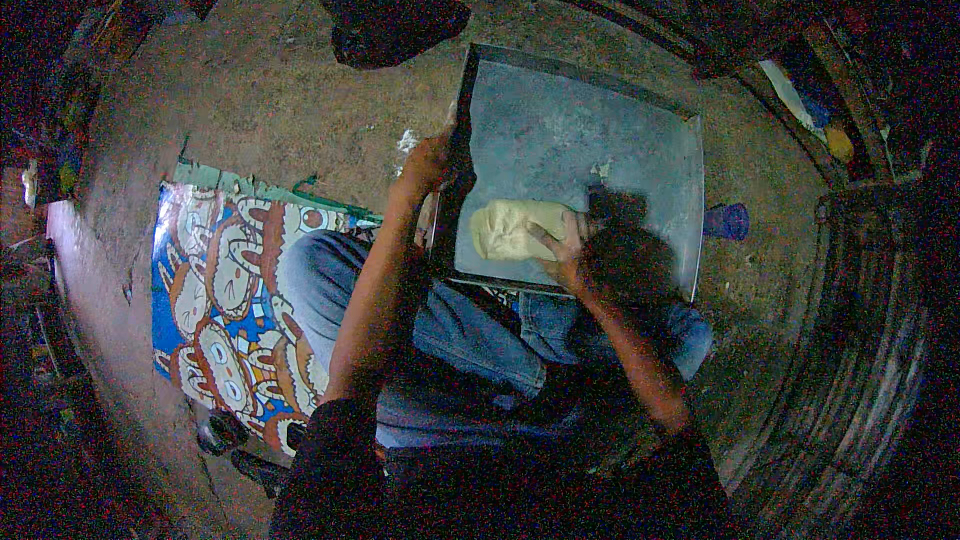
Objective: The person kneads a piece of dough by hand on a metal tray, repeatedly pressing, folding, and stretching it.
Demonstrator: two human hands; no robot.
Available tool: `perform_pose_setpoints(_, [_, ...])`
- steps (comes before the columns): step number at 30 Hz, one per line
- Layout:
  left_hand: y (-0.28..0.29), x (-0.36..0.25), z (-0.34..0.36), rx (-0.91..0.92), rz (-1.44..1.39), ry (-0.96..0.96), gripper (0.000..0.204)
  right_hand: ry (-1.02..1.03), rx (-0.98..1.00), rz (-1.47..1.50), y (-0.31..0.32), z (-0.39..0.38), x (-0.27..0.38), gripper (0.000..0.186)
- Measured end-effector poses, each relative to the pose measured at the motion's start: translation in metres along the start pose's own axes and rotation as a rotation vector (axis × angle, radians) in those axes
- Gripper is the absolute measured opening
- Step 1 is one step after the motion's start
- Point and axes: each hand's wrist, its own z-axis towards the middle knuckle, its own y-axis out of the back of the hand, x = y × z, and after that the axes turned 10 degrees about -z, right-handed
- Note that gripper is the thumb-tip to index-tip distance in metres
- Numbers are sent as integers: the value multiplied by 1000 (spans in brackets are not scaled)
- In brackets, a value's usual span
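Observation:
A shallow metal tray (570, 120) with raised sides lies in front of my crossed legs. In its near left part is a pale yellow lump of dough (500, 230), long and rounded, with dents on top. My right hand (562, 245) grips the right end of the dough, fingers and thumb pressed against it. At the tray's left wall, my left hand (430, 162) is closed round the rim; some of its fingers are hidden. A dark shadow falls on the tray right of the dough.
A purple mesh-like cup (727, 221) stands just right of the tray. Beyond the tray's far left corner lies a dark cloth or bag (390, 15) on the rough floor (260, 70). To my left spreads a cartoon-printed mat (230, 280). Corrugated sheeting (850, 360) curves along the right.

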Motion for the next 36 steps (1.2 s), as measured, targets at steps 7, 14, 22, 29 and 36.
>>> perform_pose_setpoints(7, [14, -43, -5, 134, 7, 97, 68, -511, -94, 802, -72, 13, -34, 63])
perform_pose_setpoints(14, [6, -17, -5, 121, 109, -130, 59, -720, 24, -191, -52, 86, -152, 58])
perform_pose_setpoints(22, [8, -34, -5, 140, 46, 113, 59, -788, -5, -605, -66, 26, -240, 60])
perform_pose_setpoints(29, [11, -27, -1, 93, 65, 11, 47, -654, 272, -565, -76, -55, -261, 55])
perform_pose_setpoints(36, [10, -12, 4, 114, 139, -79, 41, -172, -21, -355, -49, -93, -140, 52])
